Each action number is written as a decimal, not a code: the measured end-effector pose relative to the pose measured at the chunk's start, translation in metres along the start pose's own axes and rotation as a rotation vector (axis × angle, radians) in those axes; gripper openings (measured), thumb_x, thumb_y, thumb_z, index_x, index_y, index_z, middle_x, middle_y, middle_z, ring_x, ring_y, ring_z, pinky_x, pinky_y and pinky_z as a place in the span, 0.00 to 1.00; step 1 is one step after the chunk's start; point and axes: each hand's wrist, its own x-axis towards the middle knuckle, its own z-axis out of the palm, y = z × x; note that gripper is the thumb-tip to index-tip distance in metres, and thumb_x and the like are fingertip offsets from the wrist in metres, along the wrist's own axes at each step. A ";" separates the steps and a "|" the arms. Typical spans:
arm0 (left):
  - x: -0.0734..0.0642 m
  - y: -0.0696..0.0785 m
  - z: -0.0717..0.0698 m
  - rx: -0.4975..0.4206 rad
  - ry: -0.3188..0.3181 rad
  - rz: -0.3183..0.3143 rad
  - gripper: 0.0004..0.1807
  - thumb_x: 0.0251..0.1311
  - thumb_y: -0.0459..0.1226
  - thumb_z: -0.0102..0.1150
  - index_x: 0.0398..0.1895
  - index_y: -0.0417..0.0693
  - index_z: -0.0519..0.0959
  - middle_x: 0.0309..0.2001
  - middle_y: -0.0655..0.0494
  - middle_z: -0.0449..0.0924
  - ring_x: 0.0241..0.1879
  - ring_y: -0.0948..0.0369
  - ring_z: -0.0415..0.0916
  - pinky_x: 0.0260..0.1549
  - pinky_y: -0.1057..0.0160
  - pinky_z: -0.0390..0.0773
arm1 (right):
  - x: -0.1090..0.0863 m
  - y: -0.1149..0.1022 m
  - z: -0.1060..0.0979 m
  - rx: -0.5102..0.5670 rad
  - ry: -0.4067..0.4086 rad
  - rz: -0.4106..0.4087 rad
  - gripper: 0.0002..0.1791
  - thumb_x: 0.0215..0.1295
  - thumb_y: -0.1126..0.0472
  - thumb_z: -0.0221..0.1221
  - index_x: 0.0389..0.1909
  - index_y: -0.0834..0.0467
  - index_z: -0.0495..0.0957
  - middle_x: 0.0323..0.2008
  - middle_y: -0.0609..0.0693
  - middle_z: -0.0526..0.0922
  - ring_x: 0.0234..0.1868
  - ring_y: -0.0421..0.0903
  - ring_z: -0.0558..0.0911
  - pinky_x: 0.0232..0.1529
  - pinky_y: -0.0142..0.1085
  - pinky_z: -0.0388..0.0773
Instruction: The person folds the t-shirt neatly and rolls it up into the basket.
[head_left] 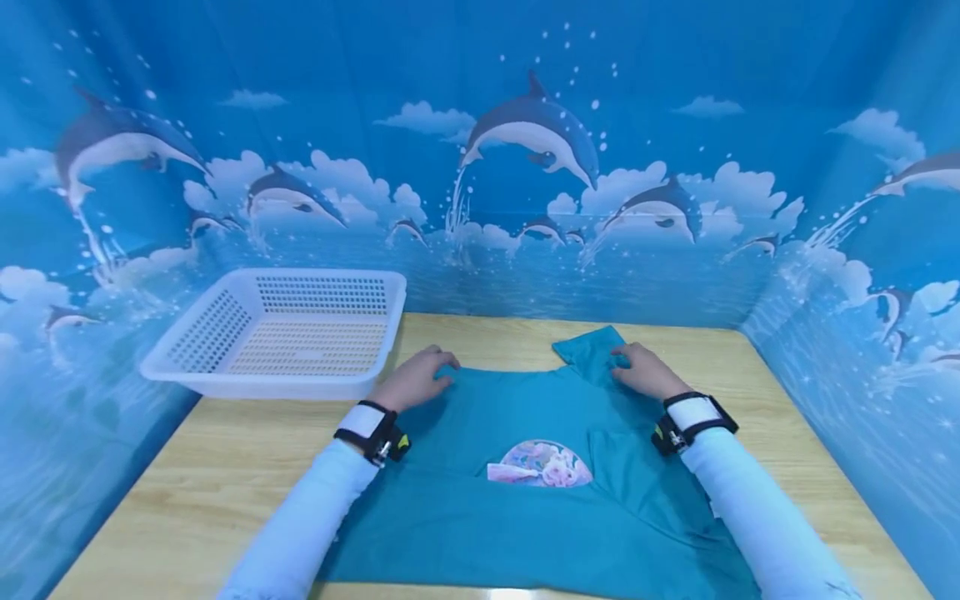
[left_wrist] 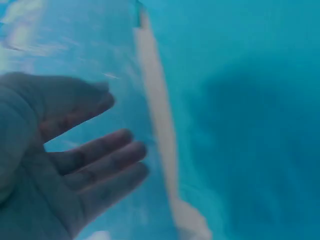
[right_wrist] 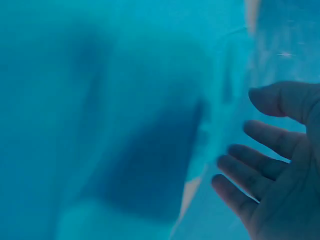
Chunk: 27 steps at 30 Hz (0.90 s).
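Note:
A teal T-shirt (head_left: 517, 533) lies spread on the table, with a fan-shaped flower print (head_left: 543, 465) near its middle. One short sleeve (head_left: 592, 343) sticks out at its far right corner. Over the shirt's far left part hovers my left hand (head_left: 416, 379); the left wrist view shows its thumb and fingers apart, holding nothing. My right hand (head_left: 648, 372) is beside the sleeve at the far right. Its fingers (right_wrist: 250, 162) are loosely bent and spread in the right wrist view, with nothing between them. Folds run along the shirt's right side.
A white plastic basket (head_left: 367, 385) with slotted walls stands at the back left of the wooden table (head_left: 180, 483), close to my left hand. Behind and at both sides hangs a blue curtain (head_left: 480, 275) printed with dolphins.

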 end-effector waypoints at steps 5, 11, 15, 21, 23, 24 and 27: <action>0.047 -0.012 0.013 0.074 0.030 -0.073 0.15 0.66 0.31 0.50 0.54 0.44 0.77 0.49 0.44 0.74 0.50 0.49 0.73 0.43 0.53 0.75 | 0.049 -0.006 0.016 -0.104 0.075 0.065 0.27 0.73 0.61 0.43 0.69 0.70 0.55 0.68 0.73 0.54 0.68 0.69 0.57 0.65 0.59 0.59; 0.058 -0.024 0.020 0.168 0.023 -0.093 0.14 0.64 0.29 0.52 0.51 0.43 0.78 0.48 0.44 0.74 0.49 0.48 0.73 0.43 0.53 0.76 | 0.066 -0.010 0.019 -0.130 0.084 0.114 0.25 0.74 0.65 0.38 0.69 0.68 0.55 0.68 0.70 0.58 0.68 0.66 0.59 0.66 0.56 0.59; 0.054 -0.028 0.026 0.252 0.014 -0.078 0.12 0.61 0.28 0.56 0.48 0.43 0.79 0.45 0.44 0.74 0.45 0.50 0.73 0.41 0.54 0.76 | 0.068 -0.010 0.026 -0.204 0.133 0.119 0.22 0.71 0.69 0.42 0.64 0.68 0.65 0.58 0.70 0.69 0.57 0.65 0.73 0.53 0.53 0.72; 0.052 -0.027 0.026 0.319 -0.004 -0.073 0.12 0.59 0.29 0.56 0.47 0.41 0.76 0.43 0.43 0.75 0.45 0.49 0.73 0.40 0.53 0.77 | 0.061 -0.015 0.020 -0.248 0.151 0.139 0.09 0.62 0.67 0.51 0.26 0.68 0.76 0.32 0.64 0.76 0.28 0.54 0.73 0.28 0.42 0.69; 0.053 -0.028 0.025 0.326 -0.016 -0.066 0.11 0.59 0.29 0.55 0.45 0.40 0.77 0.42 0.43 0.75 0.44 0.49 0.73 0.39 0.53 0.77 | 0.058 -0.013 0.018 -0.247 0.145 0.142 0.14 0.59 0.65 0.53 0.15 0.62 0.69 0.27 0.61 0.73 0.24 0.51 0.69 0.26 0.40 0.65; 0.053 -0.029 0.025 0.333 -0.018 -0.060 0.10 0.58 0.29 0.55 0.44 0.39 0.77 0.41 0.43 0.75 0.43 0.49 0.73 0.38 0.54 0.77 | 0.056 -0.011 0.017 -0.241 0.141 0.135 0.16 0.57 0.65 0.54 0.12 0.59 0.66 0.25 0.59 0.71 0.23 0.50 0.67 0.26 0.39 0.63; 0.053 -0.032 0.021 0.345 -0.012 -0.058 0.07 0.56 0.29 0.57 0.38 0.39 0.79 0.38 0.45 0.76 0.40 0.51 0.74 0.37 0.55 0.76 | 0.053 -0.006 0.015 -0.206 0.148 0.091 0.16 0.54 0.64 0.53 0.12 0.55 0.61 0.23 0.54 0.65 0.21 0.47 0.61 0.25 0.37 0.58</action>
